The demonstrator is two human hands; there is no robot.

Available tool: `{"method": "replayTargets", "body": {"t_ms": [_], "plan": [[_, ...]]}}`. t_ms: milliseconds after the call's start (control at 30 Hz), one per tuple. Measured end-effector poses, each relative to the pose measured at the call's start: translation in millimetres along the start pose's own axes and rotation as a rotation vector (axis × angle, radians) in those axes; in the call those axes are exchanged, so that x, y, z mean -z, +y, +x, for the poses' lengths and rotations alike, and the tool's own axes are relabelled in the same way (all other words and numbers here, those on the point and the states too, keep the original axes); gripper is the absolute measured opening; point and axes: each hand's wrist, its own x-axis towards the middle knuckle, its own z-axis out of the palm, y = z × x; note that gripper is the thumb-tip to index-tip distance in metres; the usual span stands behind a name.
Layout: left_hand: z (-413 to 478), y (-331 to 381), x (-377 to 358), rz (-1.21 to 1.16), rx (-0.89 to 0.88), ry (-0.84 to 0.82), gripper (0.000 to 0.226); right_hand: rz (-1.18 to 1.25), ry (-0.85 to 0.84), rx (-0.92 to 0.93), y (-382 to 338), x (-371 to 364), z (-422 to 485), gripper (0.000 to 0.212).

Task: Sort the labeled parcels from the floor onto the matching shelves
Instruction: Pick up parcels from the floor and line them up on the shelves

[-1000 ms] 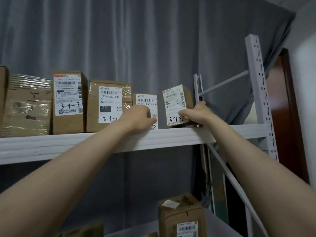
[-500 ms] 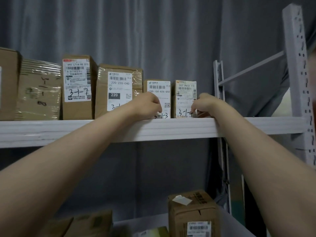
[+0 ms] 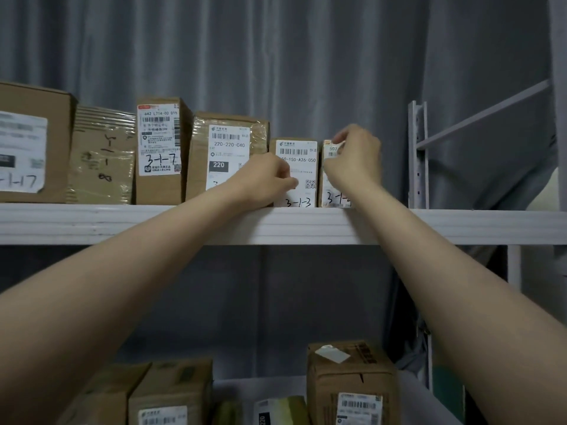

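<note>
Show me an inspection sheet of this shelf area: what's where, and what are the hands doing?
Surface: white upper shelf, parcels standing in a row on it.
Job's things: parcel 3-1-3 upright beside the rightmost parcel; parcel 3-1-7 further left.
Clutter: cardboard boxes lower down.
Hands: left hand curled against parcel 3-1-3, grip unclear; right hand pinches the rightmost parcel's top.
Cables: nothing seen.
Surroundings: grey curtain behind; white rack upright at right.
</note>
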Motion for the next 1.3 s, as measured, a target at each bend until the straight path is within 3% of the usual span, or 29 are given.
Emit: {"method": "replayTargets", "body": {"t_ms": [67,167,267,400,500,633,733,967,1100,1167,1300], "plan": [[-7.3,5.8,3.6,0.034,-0.026,0.017,0.033,0.101,-0.021,0.102,-23.5,-8.5,-14.1,0.028],[-26.8,3.4,15.4,0.038,-0.046,0.019,0.014,0.250,-0.030,0.184,-59.2,-21.7,-38.9,0.022],[-59.5,-22.6,40.7,0.144,-0.026,0.082,0.040,0.412,-0.047,0.213,-95.6,-33.5,-63.0,0.020],[-118.3,-64.4,89.8,0.343,0.084,0.099,0.046,0.571,-0.159,0.220,-150.5,-54.2,-100.7,0.018],[-181.7,-94.1,133.2,0.397,0.191,0.092,0.051,0.651,-0.271,0.265,-202.9,-73.3,-143.8,0.015],[-291.6,-119.0,188.8,0.452,0.338,0.063,0.033,0.748,-0.494,0.323,-277.9,-87.8,-231.7,0.018],[-390.3,-128.2,233.1,0.505,0.442,0.071,0.037,0.789,-0.667,0.402,-326.8,-81.2,-315.7,0.015],[-640.8,-94.3,328.0,0.526,0.791,-0.037,0.018,0.808,-1.100,0.629,-425.4,-9.9,-532.8,0.018],[-784.0,-52.8,369.3,0.545,1.026,-0.106,0.025,0.826,-1.336,0.779,-478.2,62.0,-653.4,0.022],[-859.1,-29.0,384.2,0.564,1.158,-0.179,0.040,0.832,-1.442,0.889,-499.5,96.1,-713.3,0.026],[-1006.8,37.0,411.8,0.562,1.541,-0.202,0.047,0.868,-1.591,1.064,-534.3,163.1,-822.9,0.032]]}}
